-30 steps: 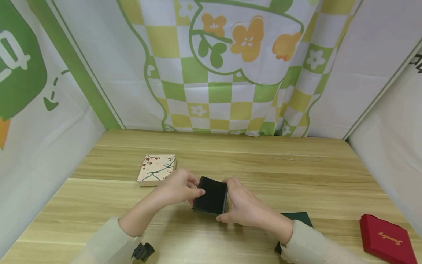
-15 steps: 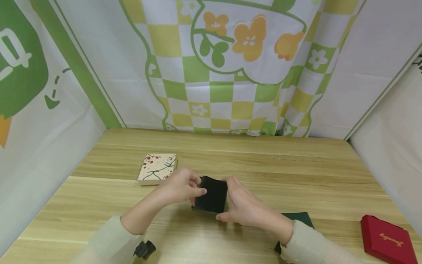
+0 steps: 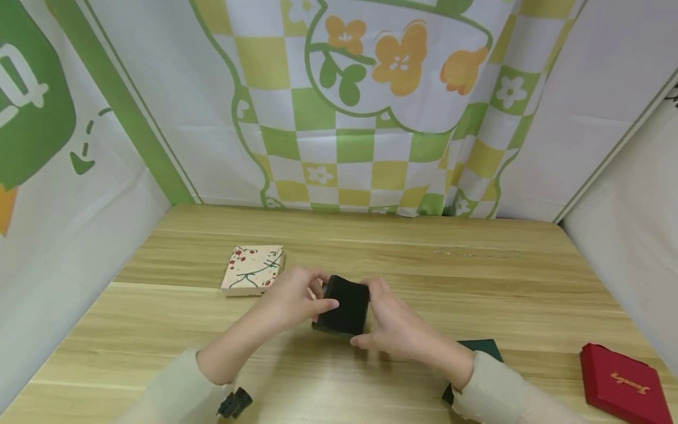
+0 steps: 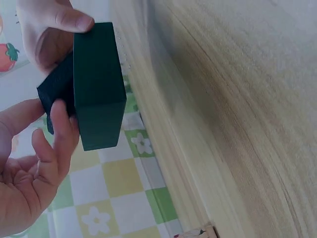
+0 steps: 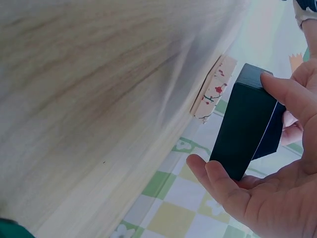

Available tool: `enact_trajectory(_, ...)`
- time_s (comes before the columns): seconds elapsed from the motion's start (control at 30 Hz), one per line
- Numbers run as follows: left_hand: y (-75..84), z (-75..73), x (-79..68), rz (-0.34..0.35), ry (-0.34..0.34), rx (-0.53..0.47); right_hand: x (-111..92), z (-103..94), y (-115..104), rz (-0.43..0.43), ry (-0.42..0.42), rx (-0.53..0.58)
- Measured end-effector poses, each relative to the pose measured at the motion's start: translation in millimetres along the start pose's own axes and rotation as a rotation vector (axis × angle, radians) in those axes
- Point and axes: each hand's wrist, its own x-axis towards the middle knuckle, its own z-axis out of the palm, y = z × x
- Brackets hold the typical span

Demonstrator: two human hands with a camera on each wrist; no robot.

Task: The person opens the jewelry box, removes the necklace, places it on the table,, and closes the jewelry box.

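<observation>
A small dark green box (image 4: 99, 84) is held up over the table between both hands. My right hand (image 3: 394, 324) grips it by its sides, thumb on the near edge and fingers at the far edge. My left hand (image 3: 293, 300) pinches a black padded insert (image 3: 346, 303) at its left edge, thumb on top. In the left wrist view the insert (image 4: 58, 87) stands tilted out of the box's open side, fingers around its edge. The right wrist view shows the insert (image 5: 270, 136) jutting out behind the box (image 5: 245, 124).
A cream box with a floral print (image 3: 253, 270) lies at the back left. On the right, a fine silvery chain (image 3: 477, 253) is laid out at the back. A red jewelry box (image 3: 625, 383) sits at the front right. A dark green flat piece (image 3: 483, 348) lies partly under the right forearm.
Both hands have shifted slightly right and up with the box. The insert tilts up a little more in the left hand's pinch.
</observation>
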Motion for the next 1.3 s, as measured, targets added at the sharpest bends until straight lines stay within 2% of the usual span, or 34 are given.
enact_trajectory(0.07, 0.7, 1.3, -2.6, -0.012, 0.042, 0.037, -1, -1.0, 1, 0.001, 0.017, 0.012)
enact_trajectory(0.17, -3.1, 1.4, -7.2, -0.045, 0.061, 0.037, -2, -3.6, 3, 0.012, 0.036, 0.025)
enact_trajectory(0.3, -13.8, 1.1, -9.5, -0.094, -0.007, -0.068, -3, -7.5, 3, 0.031, 0.055, 0.030)
enact_trajectory(0.43, -22.7, 1.0, -6.6, -0.096, -0.098, -0.158, -4, -9.6, 2, 0.034, 0.064, 0.026)
enact_trajectory(0.57, -25.2, 0.9, -3.9, -0.079, -0.140, -0.173, -3, -9.3, 2, 0.033, 0.069, 0.019)
enact_trajectory(0.73, -24.8, 0.6, -3.0, -0.103, -0.151, -0.180, -2, -8.7, 3, 0.031, 0.072, 0.011)
enact_trajectory(0.87, -25.9, 2.1, -1.5, -0.113, -0.152, -0.186, -3, -8.9, 3, 0.032, 0.067, -0.003)
enact_trajectory(1.17, -27.2, 7.3, 2.5, -0.157, -0.093, -0.146, -6, -12.0, -1, 0.021, 0.061, -0.020)
enact_trajectory(1.3, -25.5, 7.6, 2.6, -0.157, -0.084, -0.132, -7, -13.3, -4, 0.019, 0.051, -0.025)
